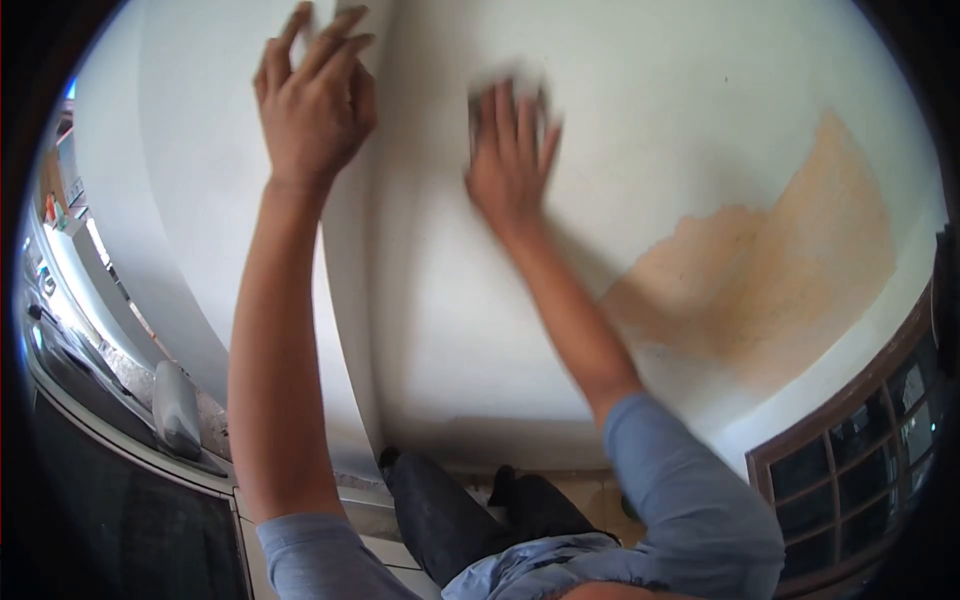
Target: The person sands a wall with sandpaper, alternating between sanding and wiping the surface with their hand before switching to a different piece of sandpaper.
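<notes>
**Two hands up on a white wall, one pressing a blurred pad**

White wall (650, 130) fills most of the view. One tan, unpainted-looking patch (770, 270) on its right side, ragged edge. A vertical corner edge (350, 300) runs down the wall between the two arms.

Window frame (850, 470), dark brown with a grid of panes, lower right. Counter (120, 380) at lower left; one grey oblong object (176, 408) lies on it. What it is cannot be told.

Person's own legs in dark trousers (470, 520) below; blue sleeves on both arms.

Right hand (508, 160): flat, fingers spread, palm pressed on a small pale sanding pad (510, 85) against the wall. Pad mostly hidden and motion-blurred; only its upper rim shows above the fingertips. Lies left of the tan patch, well apart.

Left hand (315, 100): raised by the corner edge, fingers loosely curled, nothing clearly held. Fingertips near or on the wall; contact cannot be told.

Count: two hands, one pad, one patch.
</notes>
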A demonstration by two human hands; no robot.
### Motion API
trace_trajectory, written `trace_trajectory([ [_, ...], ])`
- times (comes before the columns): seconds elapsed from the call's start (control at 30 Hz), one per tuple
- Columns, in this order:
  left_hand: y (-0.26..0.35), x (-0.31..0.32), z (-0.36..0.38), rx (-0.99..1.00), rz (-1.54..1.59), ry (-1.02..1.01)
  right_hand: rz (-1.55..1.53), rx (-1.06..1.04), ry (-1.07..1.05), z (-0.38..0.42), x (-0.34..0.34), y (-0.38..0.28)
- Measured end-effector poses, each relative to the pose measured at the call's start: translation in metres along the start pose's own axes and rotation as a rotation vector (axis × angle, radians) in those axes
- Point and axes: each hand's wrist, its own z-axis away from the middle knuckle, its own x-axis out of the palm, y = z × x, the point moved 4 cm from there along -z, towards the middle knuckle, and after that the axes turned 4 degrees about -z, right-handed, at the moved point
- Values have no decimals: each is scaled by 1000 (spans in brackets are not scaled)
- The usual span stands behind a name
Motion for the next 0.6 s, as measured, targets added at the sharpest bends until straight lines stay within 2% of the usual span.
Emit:
trace_trajectory([
  [0.07, -2, 0, 1, -5, -16, -5, 150, -56, -121, 113, 9, -12],
  [0.17, -8, -2, 1, 9, -42, -16, 25, -122, -193, 129, -9, -10],
  [0.2, -3, 0, 1, 20, -36, -19, 13, -133, -172, 111, -9, 3],
  [0.27, -2, 2, 0, 29, -54, -21, -10, -101, -154, 8, -22, 33],
  [0.33, -2, 3, -2, 49, -51, -21, 16, -131, 23, -88, -28, 67],
  [0.37, 0, 3, -2, 51, -61, -28, 102, -118, -72, -137, -31, 80],
  [0.43, 1, 4, -5, 71, -67, -28, 120, -76, -56, -185, -42, 101],
  [0.53, 4, 4, -4, 44, -150, -69, 160, -81, -1, -148, -50, 103],
  [0.57, 6, 4, -5, 49, -154, -61, 118, -73, 19, -114, -48, 103],
  [0.6, 5, 3, -5, 51, -137, -53, 13, -54, 139, -79, -50, 99],
])
